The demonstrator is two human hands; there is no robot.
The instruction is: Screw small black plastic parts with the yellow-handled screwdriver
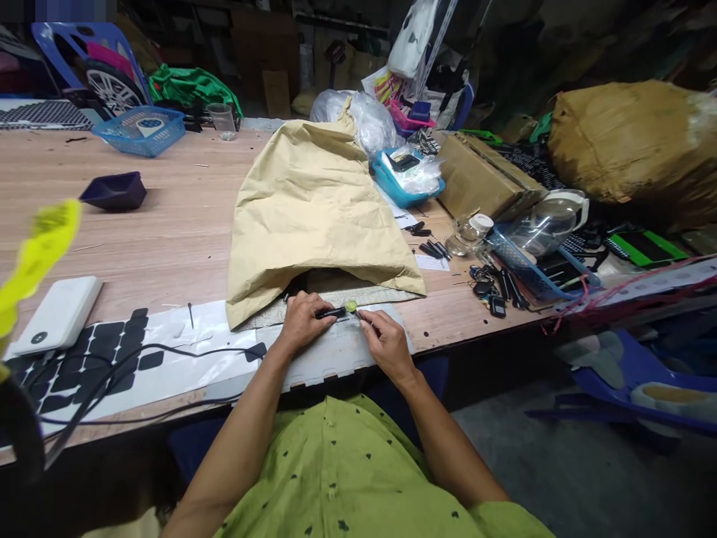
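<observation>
My left hand (301, 320) is closed around a small black stick-shaped part (330, 313) near the front edge of the wooden table (168, 232). A small round yellow-green piece (351, 305) sits at the tip of that part, between both hands. My right hand (385, 342) is pinched at the right side of the piece, holding something thin that I cannot make out. Both hands rest on a grey-white sheet (336, 355). Just behind them lies a large tan paper sack (317, 209) with its mouth facing me.
A white power bank (59, 314) and a sheet with black squares (101, 359) with cables lie at the left. A dark tray (115, 190) and blue baskets (140, 131) stand farther back. Cardboard box (482, 175), bottle (467, 233) and small black parts (434, 249) crowd the right.
</observation>
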